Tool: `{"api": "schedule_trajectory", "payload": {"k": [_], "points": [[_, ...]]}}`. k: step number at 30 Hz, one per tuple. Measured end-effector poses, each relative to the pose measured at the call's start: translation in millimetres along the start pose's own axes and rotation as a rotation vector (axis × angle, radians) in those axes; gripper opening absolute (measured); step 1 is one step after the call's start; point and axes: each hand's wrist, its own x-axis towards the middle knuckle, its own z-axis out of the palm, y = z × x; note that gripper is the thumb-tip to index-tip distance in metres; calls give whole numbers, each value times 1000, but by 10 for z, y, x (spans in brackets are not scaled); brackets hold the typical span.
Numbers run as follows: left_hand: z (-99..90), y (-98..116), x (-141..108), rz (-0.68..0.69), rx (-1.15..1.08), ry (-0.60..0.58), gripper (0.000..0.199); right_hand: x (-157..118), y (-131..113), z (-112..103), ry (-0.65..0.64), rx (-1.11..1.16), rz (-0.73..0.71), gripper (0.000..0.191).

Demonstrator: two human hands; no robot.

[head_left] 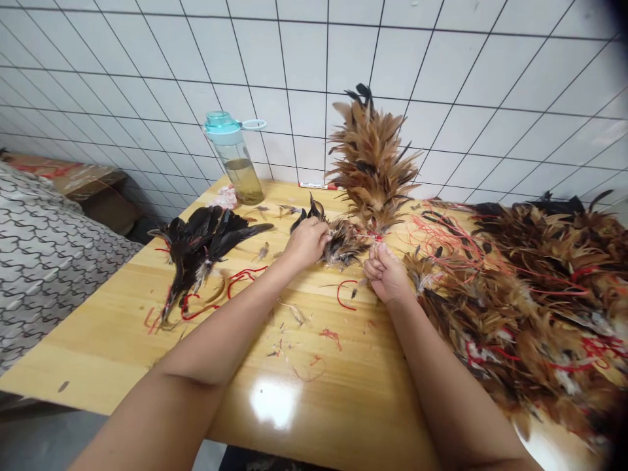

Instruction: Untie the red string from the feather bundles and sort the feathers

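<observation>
A feather duster [375, 163], thick with brown feathers and tipped in black, stands upright near the wall. My right hand [387, 271] is closed around its lower end, just below a red string binding [377, 237]. To the left, my left hand [308, 241] has its fingers pinched together at the edge of a small pile of grey-brown feathers [346, 243]. Its fingertips appear to grip some of these feathers, though the exact hold is partly hidden. Dark feathers poke up behind that hand.
A bunch of black feathers [196, 245] lies at the left of the wooden table [304, 418]. Behind it stands a water bottle [238, 160] with a blue lid. Many brown feather strands [520, 314] and tangled red string [446, 239] cover the right side. A tiled wall [304, 59] borders the back.
</observation>
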Motion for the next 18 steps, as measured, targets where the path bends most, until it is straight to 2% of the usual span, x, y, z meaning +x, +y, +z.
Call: {"api": "schedule_trajectory", "payload": {"k": [3,8,13,15,18], "points": [[-59,-62,6,35,-20,-6,14,11,-26,-36,19,-1,-15,42],[-171,21,-3,184,-16,177,25,-5,-32,-23,16,-56,-32,43],[-132,19,-11,270,-156,37,33,-18,-22,14,26,-87,-33,45],[-106,71,-17,242,-200,49,33,-14,-14,20,35,-98,-36,45],[-77,246,-33,73,-318,54,21,1,23,23,36,-132,-49,47]]}}
